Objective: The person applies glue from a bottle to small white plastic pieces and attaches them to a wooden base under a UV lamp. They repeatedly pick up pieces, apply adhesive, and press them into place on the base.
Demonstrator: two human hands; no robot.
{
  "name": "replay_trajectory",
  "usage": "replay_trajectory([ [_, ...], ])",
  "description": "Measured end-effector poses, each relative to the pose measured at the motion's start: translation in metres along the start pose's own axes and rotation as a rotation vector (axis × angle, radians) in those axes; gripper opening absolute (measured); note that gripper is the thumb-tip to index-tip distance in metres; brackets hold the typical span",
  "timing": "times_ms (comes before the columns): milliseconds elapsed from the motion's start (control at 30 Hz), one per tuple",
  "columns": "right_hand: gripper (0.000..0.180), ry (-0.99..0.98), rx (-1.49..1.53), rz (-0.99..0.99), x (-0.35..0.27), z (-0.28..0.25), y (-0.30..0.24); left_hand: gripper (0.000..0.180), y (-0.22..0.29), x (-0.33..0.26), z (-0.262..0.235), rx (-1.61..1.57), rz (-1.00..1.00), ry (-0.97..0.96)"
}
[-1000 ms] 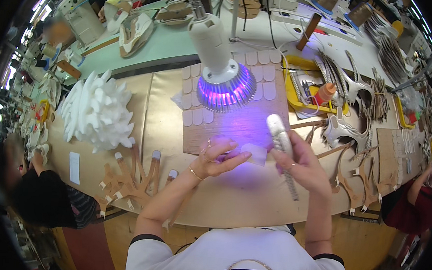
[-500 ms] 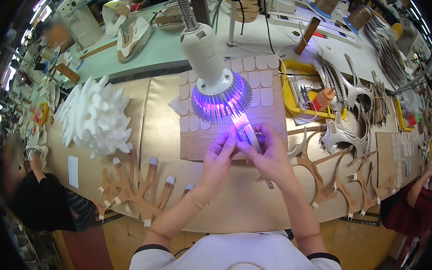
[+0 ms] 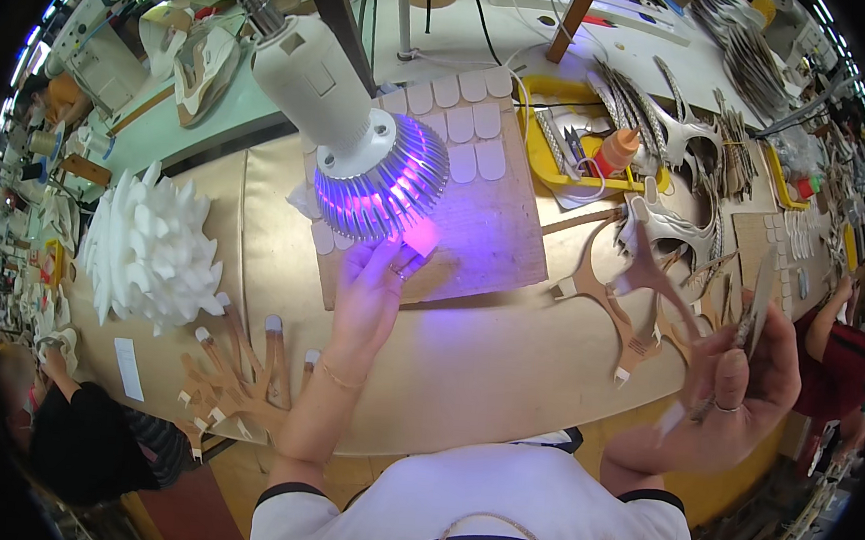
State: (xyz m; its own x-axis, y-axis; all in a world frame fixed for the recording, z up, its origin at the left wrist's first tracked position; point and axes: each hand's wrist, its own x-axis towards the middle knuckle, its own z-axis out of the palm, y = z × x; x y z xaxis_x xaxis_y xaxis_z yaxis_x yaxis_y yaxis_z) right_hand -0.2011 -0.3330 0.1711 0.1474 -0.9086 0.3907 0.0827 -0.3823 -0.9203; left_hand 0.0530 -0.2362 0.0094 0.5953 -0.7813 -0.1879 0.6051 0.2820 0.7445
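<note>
The tan tabletop (image 3: 507,346) carries a brown board (image 3: 496,224) under a white lamp (image 3: 362,135) that throws violet light, with a white heap of cut foam shapes (image 3: 148,250) well to the left and a yellow tray (image 3: 562,144) beyond the board. Half a second ago both hands met under the lamp around a small glowing piece; now they are well apart. The left hand (image 3: 369,291) stays at the board's near edge, fingers stretched up and pinching the small pale piece (image 3: 420,237) lit violet just below the lamp's rim. The right hand (image 3: 745,387) has swung out past the tabletop's right edge, closed around a slim light-coloured tool (image 3: 759,301) whose kind I cannot tell.
</note>
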Motion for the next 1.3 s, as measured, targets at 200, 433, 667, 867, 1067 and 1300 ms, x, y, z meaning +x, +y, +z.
replay_trajectory([
  [200,0.035,-0.397,-0.347,0.247,-0.012,0.005,0.045,0.033,0.001,0.0,0.018,0.221,-0.028,-0.068],
  [433,0.026,-0.725,-0.12,0.36,-0.019,0.083,0.12,0.036,0.006,0.004,0.016,0.544,-0.031,0.047],
  [667,0.019,-0.78,-0.126,0.388,-0.019,0.112,0.134,0.029,0.008,0.003,0.014,0.297,0.103,0.0],
  [867,0.019,-0.82,-0.098,0.499,-0.017,0.115,0.146,0.031,0.004,0.003,0.009,0.3,0.048,0.046],
  [1067,0.019,-0.854,-0.061,0.517,-0.016,0.114,0.153,0.027,0.001,0.002,0.005,0.297,0.05,0.048],
  [1300,0.018,-0.861,0.005,0.564,-0.016,0.113,0.151,0.029,0.002,0.001,0.005,0.341,0.03,0.016],
])
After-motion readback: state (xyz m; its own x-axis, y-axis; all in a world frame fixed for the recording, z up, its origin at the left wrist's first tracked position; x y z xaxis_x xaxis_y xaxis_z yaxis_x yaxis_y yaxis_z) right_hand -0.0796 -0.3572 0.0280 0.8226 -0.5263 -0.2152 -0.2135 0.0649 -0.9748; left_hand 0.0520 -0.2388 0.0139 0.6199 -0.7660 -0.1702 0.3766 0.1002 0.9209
